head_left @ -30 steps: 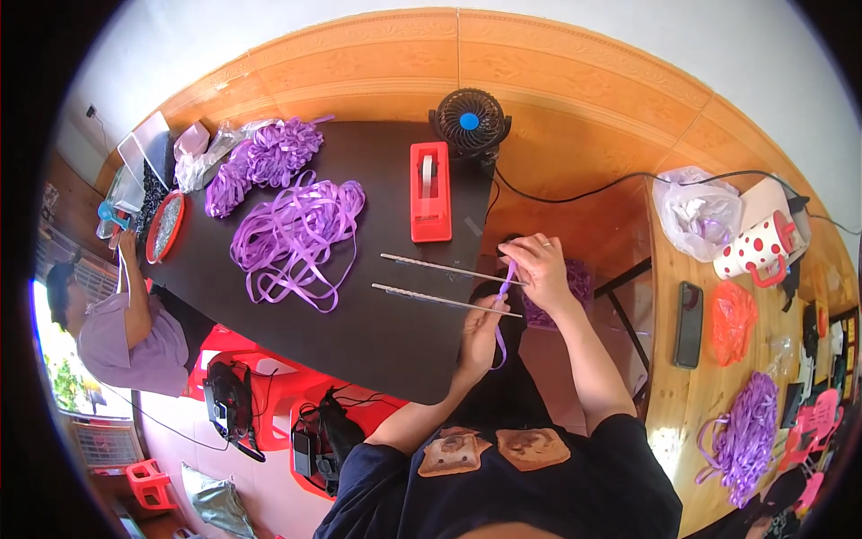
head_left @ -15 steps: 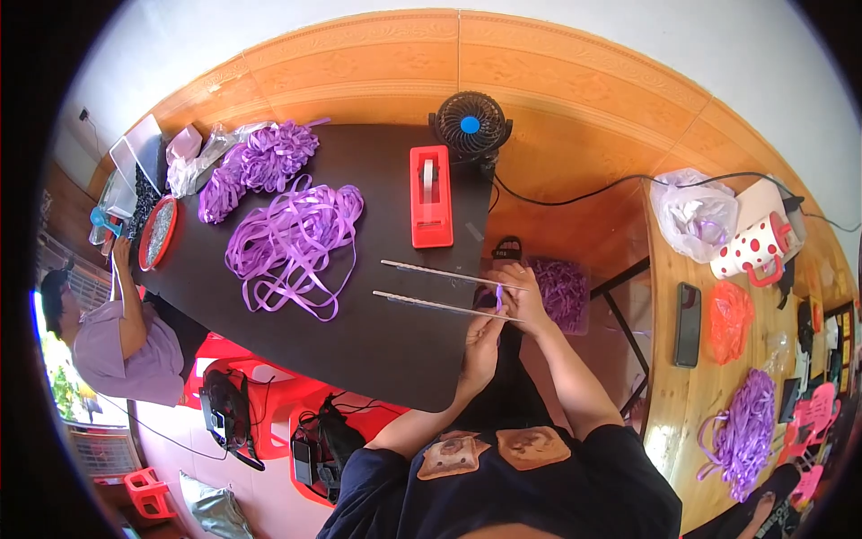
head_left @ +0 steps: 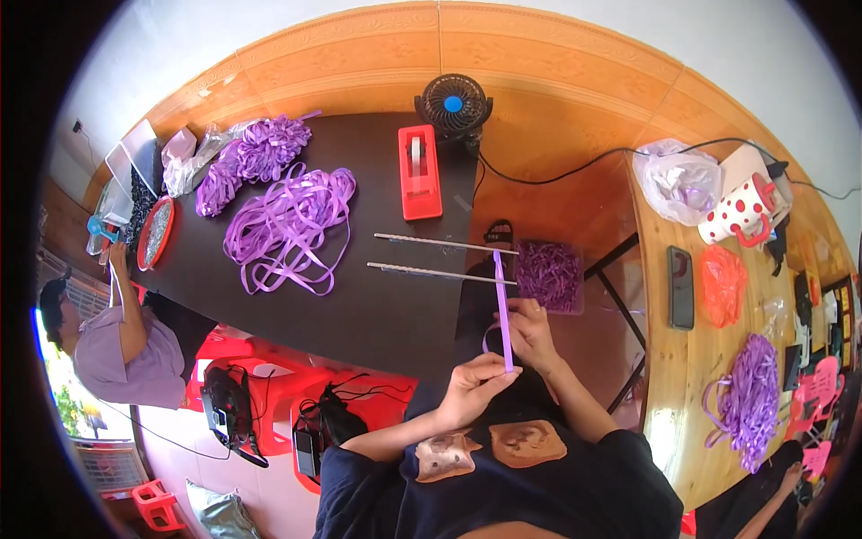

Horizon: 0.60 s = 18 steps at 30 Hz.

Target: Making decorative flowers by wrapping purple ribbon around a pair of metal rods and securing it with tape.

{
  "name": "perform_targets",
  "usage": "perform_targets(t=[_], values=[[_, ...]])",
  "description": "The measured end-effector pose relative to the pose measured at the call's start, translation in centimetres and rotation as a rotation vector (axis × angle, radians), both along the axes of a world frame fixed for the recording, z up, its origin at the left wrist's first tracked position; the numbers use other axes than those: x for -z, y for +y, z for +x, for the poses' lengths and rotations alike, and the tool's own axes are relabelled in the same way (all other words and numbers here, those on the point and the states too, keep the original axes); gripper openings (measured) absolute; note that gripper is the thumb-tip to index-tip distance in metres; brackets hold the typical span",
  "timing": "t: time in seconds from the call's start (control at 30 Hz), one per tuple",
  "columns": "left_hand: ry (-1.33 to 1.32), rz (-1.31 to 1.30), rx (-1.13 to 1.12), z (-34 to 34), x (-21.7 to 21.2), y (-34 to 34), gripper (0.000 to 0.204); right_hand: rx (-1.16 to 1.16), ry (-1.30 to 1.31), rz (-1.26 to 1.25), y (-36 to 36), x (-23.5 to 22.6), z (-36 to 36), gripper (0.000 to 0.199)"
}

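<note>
Two thin metal rods (head_left: 431,242) jut out side by side past the right edge of the dark table. A purple ribbon (head_left: 503,310) runs from the rod tips back toward my body, pulled straight. Its near end is pinched between the thumb and fingers of my left hand (head_left: 476,386). Close by on the right, my right hand (head_left: 525,331) has its fingers curled in, and a small loop of the same ribbon leads into them. The fingertips of that hand are partly hidden.
On the dark table (head_left: 377,332) lie purple ribbon heaps (head_left: 292,229), a red tape dispenser (head_left: 419,172) and a red dish (head_left: 156,234). A fan (head_left: 454,106) stands behind. A bin of purple pieces (head_left: 549,277) sits below. Another person (head_left: 130,350) works at left; a wooden table (head_left: 664,386) stands right.
Both hands have moved off the rod tips toward my body, the left one farther. The ribbon, bunched at the rods before, is now drawn out long. The view has shifted slightly.
</note>
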<state>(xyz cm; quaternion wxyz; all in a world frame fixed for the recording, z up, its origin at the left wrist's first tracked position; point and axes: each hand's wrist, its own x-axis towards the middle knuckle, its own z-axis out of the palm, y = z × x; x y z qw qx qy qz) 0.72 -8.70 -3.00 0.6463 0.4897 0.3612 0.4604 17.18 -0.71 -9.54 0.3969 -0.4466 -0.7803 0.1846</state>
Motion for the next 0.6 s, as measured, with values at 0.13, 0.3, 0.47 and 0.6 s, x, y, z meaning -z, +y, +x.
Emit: perform_targets(t=[0.13,0.3,0.47,0.6], values=[[-0.002,0.095,0.064,-2.1,-2.3,-0.2,0.016,-0.191,0.339,-0.213,-3.9,1.1,-1.8,0.015],[0.102,0.086,0.046,-3.1,-2.4,-0.9,0.014,-0.366,0.202,-0.347,-6.8,2.2,-4.4,0.016],[0.117,-0.033,0.007,-3.3,-0.7,-2.6,0.014,-0.509,0.6,-0.632,-9.3,1.7,-4.9,0.01],[-0.18,-0.388,-0.001,-4.9,0.5,-3.5,0.014,-0.604,0.73,-0.745,-9.7,0.9,-4.6,0.011]])
